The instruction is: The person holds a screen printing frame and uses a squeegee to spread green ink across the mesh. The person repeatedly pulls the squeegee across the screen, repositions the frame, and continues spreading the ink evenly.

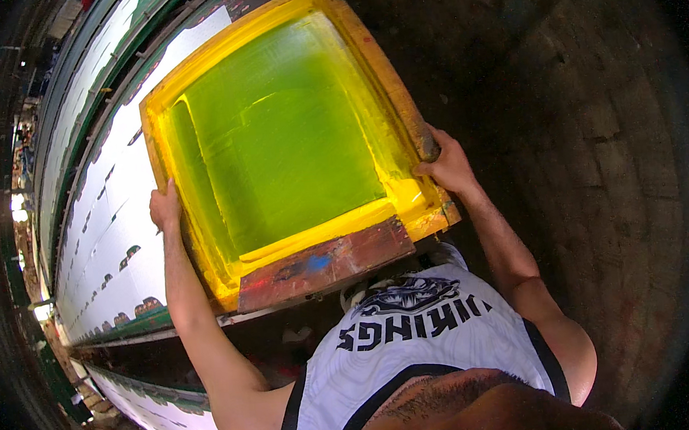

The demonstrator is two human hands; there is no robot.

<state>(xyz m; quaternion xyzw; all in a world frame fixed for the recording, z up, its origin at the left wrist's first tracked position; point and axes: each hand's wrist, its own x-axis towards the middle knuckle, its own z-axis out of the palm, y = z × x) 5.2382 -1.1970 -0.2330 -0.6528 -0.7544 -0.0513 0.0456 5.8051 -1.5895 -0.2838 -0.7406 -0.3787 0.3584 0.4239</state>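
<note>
I hold a square screen-printing frame (278, 124) up in front of my body, its wooden border smeared with bright yellow ink and its mesh showing green, with a reddish-brown strip along the near edge. My left hand (165, 202) is closed on the frame's left side, and my right hand (446, 161) grips the right side near the lower corner, its thumb on the inked border.
A long table (107, 243) covered in white sheets with small printed shapes runs along the left, behind the frame. More white-topped rows with green rails (80, 90) lie farther left. A dark tiled floor (596, 157) stretches along the right.
</note>
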